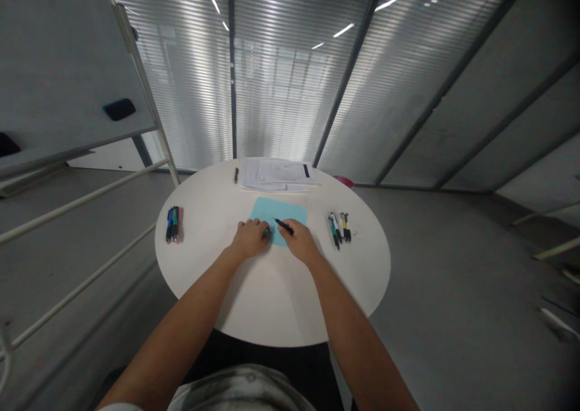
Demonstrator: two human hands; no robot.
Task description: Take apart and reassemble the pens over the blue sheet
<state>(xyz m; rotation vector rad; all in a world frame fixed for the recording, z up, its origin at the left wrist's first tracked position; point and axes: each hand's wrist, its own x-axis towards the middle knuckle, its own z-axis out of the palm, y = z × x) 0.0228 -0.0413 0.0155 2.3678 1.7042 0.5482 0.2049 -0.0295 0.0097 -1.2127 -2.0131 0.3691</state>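
Observation:
A light blue sheet of paper (283, 208) lies on the white round table (272, 314). My right hand (301, 242) grips a black pen (284, 226), its tip pointing up and left just over the sheet. Whether the tip touches the paper I cannot tell. On the sheet's left edge rests my left hand (250, 238), fingers bent and thumb apart from the forefinger, with a bit of blue-green showing between them. The fingertips are partly hidden.
Several pens (339, 228) lie to the right, and another group of pens (172, 223) to the left. Printed papers (276, 174) are stacked at the back beside a dark pen (236, 176). A whiteboard on a white frame (165, 148) stands at left.

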